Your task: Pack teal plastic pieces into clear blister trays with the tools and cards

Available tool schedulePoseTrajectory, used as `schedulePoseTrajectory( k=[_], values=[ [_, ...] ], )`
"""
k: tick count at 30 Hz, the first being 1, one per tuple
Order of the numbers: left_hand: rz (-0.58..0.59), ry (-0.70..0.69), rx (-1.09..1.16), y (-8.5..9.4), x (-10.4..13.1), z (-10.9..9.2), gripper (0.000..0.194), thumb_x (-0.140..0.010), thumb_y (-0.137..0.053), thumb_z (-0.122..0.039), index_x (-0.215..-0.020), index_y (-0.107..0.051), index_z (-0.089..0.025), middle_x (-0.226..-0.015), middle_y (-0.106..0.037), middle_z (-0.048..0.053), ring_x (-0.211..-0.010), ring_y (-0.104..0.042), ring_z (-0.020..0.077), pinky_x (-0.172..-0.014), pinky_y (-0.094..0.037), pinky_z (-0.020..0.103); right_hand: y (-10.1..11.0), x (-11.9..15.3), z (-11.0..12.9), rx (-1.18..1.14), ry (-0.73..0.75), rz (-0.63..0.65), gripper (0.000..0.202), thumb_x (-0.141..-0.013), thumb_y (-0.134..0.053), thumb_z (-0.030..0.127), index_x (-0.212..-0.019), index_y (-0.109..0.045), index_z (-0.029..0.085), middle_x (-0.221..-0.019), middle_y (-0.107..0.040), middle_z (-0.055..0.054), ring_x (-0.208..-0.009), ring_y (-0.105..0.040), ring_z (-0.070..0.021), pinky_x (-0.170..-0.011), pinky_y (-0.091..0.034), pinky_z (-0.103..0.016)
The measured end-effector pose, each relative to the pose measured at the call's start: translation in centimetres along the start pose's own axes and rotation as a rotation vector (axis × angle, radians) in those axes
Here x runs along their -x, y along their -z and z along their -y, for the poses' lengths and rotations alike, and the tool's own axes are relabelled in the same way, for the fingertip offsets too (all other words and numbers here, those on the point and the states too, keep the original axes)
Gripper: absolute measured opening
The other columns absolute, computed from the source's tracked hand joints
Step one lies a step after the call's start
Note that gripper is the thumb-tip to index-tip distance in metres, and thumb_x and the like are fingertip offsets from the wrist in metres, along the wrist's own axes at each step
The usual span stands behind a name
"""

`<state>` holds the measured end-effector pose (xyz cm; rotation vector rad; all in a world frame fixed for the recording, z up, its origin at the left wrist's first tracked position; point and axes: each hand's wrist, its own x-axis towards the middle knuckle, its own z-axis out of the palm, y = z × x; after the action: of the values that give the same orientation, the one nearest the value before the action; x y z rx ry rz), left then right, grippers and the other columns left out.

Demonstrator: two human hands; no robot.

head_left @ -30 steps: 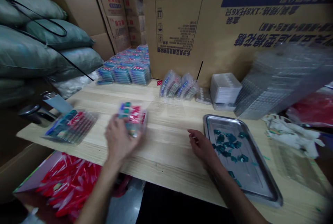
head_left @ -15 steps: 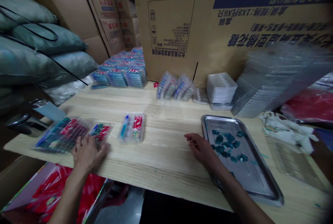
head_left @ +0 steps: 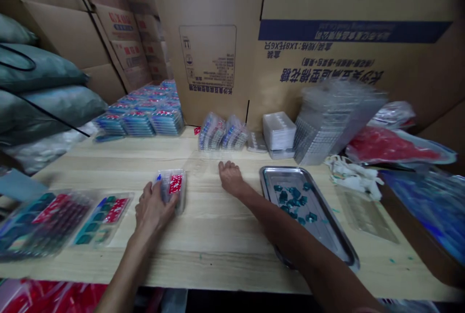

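Note:
My left hand [head_left: 154, 211] lies over the near left part of a clear plastic tray [head_left: 180, 196], fingers along its left side and thumb at the front; it looks closed on it. This tray holds a red packet [head_left: 175, 183] and a blue item partly hidden by my fingers. My right hand [head_left: 231, 177] has its fingers curled, beside a faint transparent plastic piece [head_left: 201, 162] flat on the table; whether anything is in the fingers is hidden. Left of my left hand lies another filled tray [head_left: 100, 221] with teal pieces and a red packet, next to more filled trays [head_left: 47, 221].
A metal tray [head_left: 327, 221] with teal wrapped pieces lies under my right forearm. Behind stand fanned trays [head_left: 211, 132], white trays [head_left: 279, 131], tall clear tray stacks [head_left: 319, 124] and filled stacks [head_left: 137, 123]. White gloves [head_left: 354, 175] and a box of blue items [head_left: 425, 216] are at right.
My left hand has left the filled trays at the left and moved right onto the single tray. My right hand has moved left and away from me, off the metal tray's edge. The view has turned right.

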<state>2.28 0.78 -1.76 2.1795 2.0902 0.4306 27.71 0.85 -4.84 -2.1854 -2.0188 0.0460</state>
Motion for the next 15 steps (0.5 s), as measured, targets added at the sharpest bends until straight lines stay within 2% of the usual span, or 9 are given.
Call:
schedulePoseTrajectory(
  k=[2,3,4,6,8,10,12,15],
  values=[
    [-0.159,-0.05,0.014,0.6,0.7,-0.7,0.07,-0.086,-0.05,-0.053,-0.141,-0.047,-0.011,-0.153,-0.032,0.025,-0.142,-0.028,0.0462,-0.107,-0.034,0.062,0.6,0.5,-0.1,-0.003,-0.021,-0.019,0.054,-0.085,-0.045,0.006,-0.139,-0.043,0.005,-0.122,-0.061,-0.027,-0.109,-0.061,-0.0299,-0.089,-0.047,-0.039],
    [-0.255,-0.108,0.055,1.0,1.2,-1.1,0.065,-0.087,-0.051,-0.051,-0.137,-0.05,-0.01,-0.152,-0.033,0.025,-0.143,-0.027,0.0448,-0.109,-0.032,0.061,1.1,1.0,-0.4,-0.033,-0.04,-0.035,0.053,-0.085,-0.044,0.005,-0.138,-0.044,0.006,-0.115,-0.064,-0.024,-0.104,-0.064,-0.0281,-0.086,-0.048,-0.037],
    [-0.335,-0.187,0.122,1.3,1.7,-1.7,0.057,-0.088,-0.05,-0.047,-0.132,-0.054,-0.011,-0.149,-0.039,0.024,-0.141,-0.032,0.0418,-0.109,-0.033,0.059,1.7,1.8,-0.9,-0.103,-0.066,-0.063,0.051,-0.085,-0.044,0.006,-0.136,-0.045,0.009,-0.109,-0.067,-0.02,-0.099,-0.066,-0.0265,-0.085,-0.049,-0.035],
    [-0.37,-0.379,0.305,1.7,3.0,-3.1,0.039,-0.09,-0.049,-0.041,-0.117,-0.062,-0.016,-0.133,-0.057,0.018,-0.127,-0.051,0.0325,-0.106,-0.041,0.049,3.0,3.8,-2.0,-0.408,-0.136,-0.125,0.042,-0.087,-0.045,0.011,-0.129,-0.05,0.014,-0.102,-0.071,-0.014,-0.093,-0.068,-0.0236,-0.083,-0.05,-0.034],
    [-0.3,-0.52,0.479,1.7,4.4,-5.1,0.027,-0.091,-0.05,-0.035,-0.106,-0.064,-0.019,-0.114,-0.067,0.011,-0.11,-0.062,0.0254,-0.1,-0.047,0.042,4.3,6.3,-3.1,-0.924,-0.226,-0.128,0.031,-0.088,-0.05,0.023,-0.119,-0.052,0.019,-0.099,-0.072,-0.01,-0.089,-0.069,-0.0216,-0.078,-0.052,-0.033],
    [-0.211,-0.536,0.596,1.0,5.8,-7.4,0.025,-0.09,-0.052,-0.034,-0.107,-0.063,-0.02,-0.112,-0.067,0.01,-0.106,-0.063,0.0237,-0.095,-0.05,0.04,5.1,9.0,-3.8,-1.454,-0.317,-0.047,0.031,-0.085,-0.059,0.034,-0.112,-0.053,0.02,-0.097,-0.073,-0.008,-0.085,-0.071,-0.0205,-0.072,-0.053,-0.032],
    [-0.104,-0.431,0.707,-0.1,7.2,-9.6,0.035,-0.088,-0.055,-0.037,-0.118,-0.058,-0.018,-0.119,-0.063,0.012,-0.107,-0.062,0.0245,-0.087,-0.053,0.038,5.3,11.6,-3.9,-1.826,-0.392,0.028,0.04,-0.076,-0.07,0.041,-0.107,-0.053,0.02,-0.094,-0.074,-0.007,-0.083,-0.071,-0.0203,-0.07,-0.053,-0.032],
    [0.08,-0.193,0.895,-2.3,8.6,-11.6,0.053,-0.085,-0.057,-0.041,-0.131,-0.047,-0.016,-0.126,-0.057,0.015,-0.095,-0.063,0.0214,-0.069,-0.053,0.031,4.5,15.1,-3.4,-2.021,-0.434,0.074,0.05,-0.067,-0.08,0.043,-0.103,-0.054,0.019,-0.089,-0.074,-0.007,-0.08,-0.071,-0.0193,-0.07,-0.052,-0.031]
  ],
)
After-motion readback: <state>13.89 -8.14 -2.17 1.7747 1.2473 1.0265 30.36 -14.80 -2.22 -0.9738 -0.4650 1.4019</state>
